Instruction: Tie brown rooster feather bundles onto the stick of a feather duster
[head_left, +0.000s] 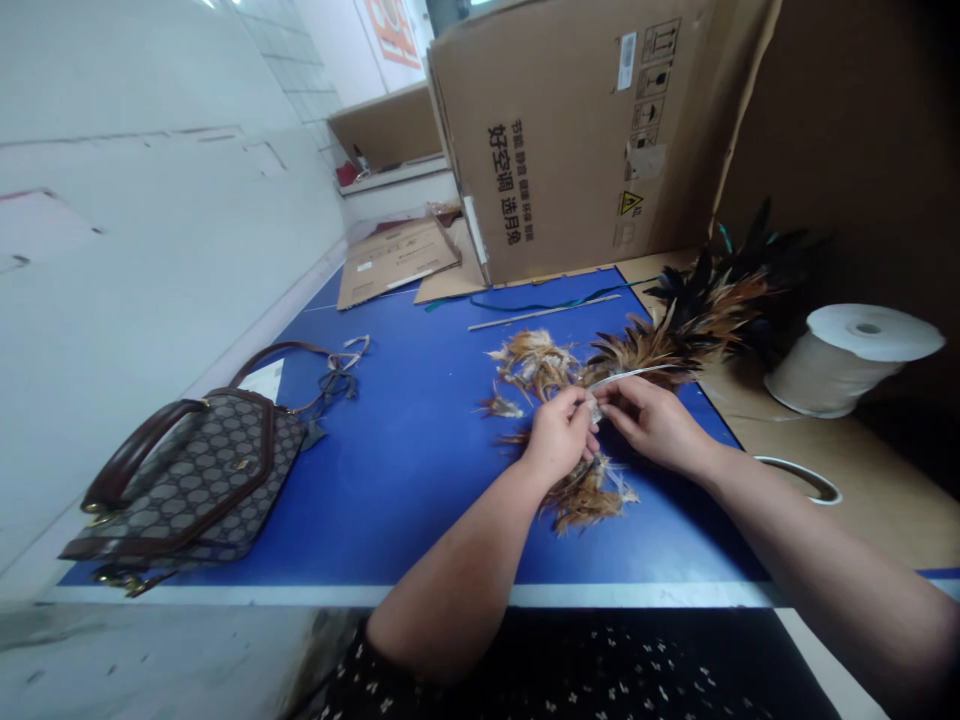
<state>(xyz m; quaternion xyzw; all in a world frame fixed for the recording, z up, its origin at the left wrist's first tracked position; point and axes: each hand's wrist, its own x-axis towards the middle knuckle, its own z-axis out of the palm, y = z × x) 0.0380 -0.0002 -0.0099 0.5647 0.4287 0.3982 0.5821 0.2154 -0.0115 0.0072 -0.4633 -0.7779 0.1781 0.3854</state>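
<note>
near tuft: a brown feather tuft [589, 505] lies on the blue tabletop [397, 480], just on the body side of the hands.
left hand: the left hand [559, 432] has thumb and fingers together, clamped on a small pale piece [595, 409]; the other fingers curl beneath.
right hand: the right hand [654, 422] meets it from the other side, thumb and forefinger closed on the same piece, with no clear gap between.
white cord: a thin white cord [630, 376] runs from the fingertips along the right hand's far side; whether it is pinched too, i cannot tell.
feather garland: the brown-and-black feather garland [694, 310] lies beyond the grip, its long axis slanting away to the right; the right hand is nearer. any join to the pale piece is hidden.
loose feathers: a tan clump [536, 360] sits just beyond the left hand, a smaller tuft [501, 404] to its left.
spool: the white-flanged spool [821, 385] stands to the right of the garland.
carton: a large cardboard carton [577, 150] stands behind everything here.
</note>
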